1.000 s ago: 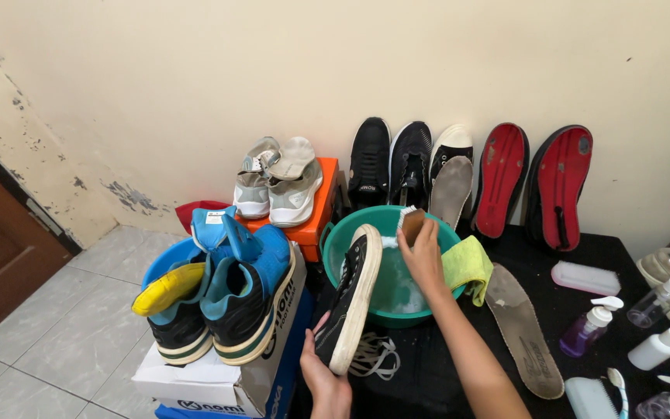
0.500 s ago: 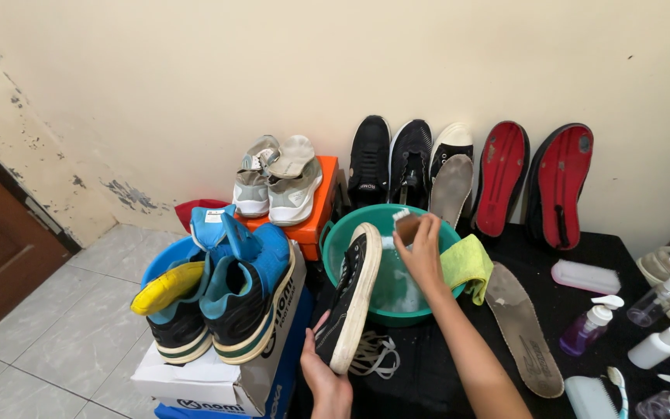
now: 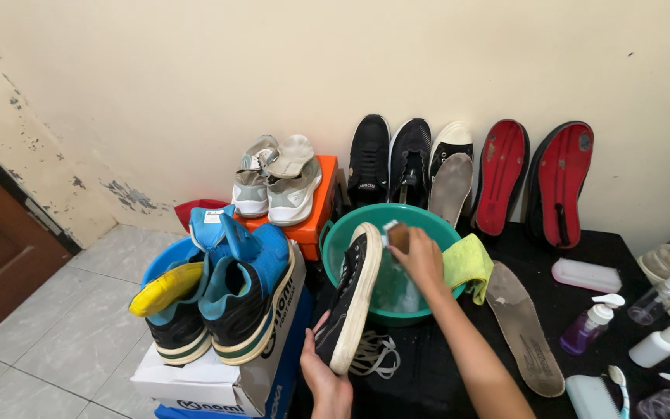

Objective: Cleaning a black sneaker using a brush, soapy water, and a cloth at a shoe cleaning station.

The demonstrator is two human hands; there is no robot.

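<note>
A black shoe [image 3: 348, 299] with a cream sole was held on edge, its toe over the near rim of a green basin [image 3: 343, 233] and its heel down by the table [image 3: 599, 256]. The left hand [image 3: 323, 376] gripped the heel end from below, fingers [image 3: 321, 324] curled around the upper and pressed onto it. The right hand [image 3: 420, 260] reached over the basin, its fingers closed around a brown brush [image 3: 398, 237] just beside the shoe's toe; whether the brush touched the shoe could not be told.

A yellow cloth [image 3: 467, 264] hung over the basin's right rim, touching the right wrist. White laces [image 3: 374, 353] lay on the black table under the shoe's heel. A grey insole [image 3: 525, 330] lay flat to the right of the basin, and another insole [image 3: 450, 186] leaned behind it.

Against the wall stood two black shoes [image 3: 389, 159], a white-toed shoe [image 3: 451, 140] and two red-soled shoes [image 3: 533, 182]. A grey pair [image 3: 277, 182] sat on an orange box [image 3: 321, 202] left of the basin. Nearer, a blue pair [image 3: 222, 299] rested on a white box [image 3: 219, 380], with a yellow insole [image 3: 166, 287] sticking out and a blue tub [image 3: 166, 260] behind. On the table's right side were a purple pump bottle [image 3: 587, 330], white bottles [image 3: 657, 345], a flat white case [image 3: 585, 275] and a pale brush [image 3: 591, 396].
</note>
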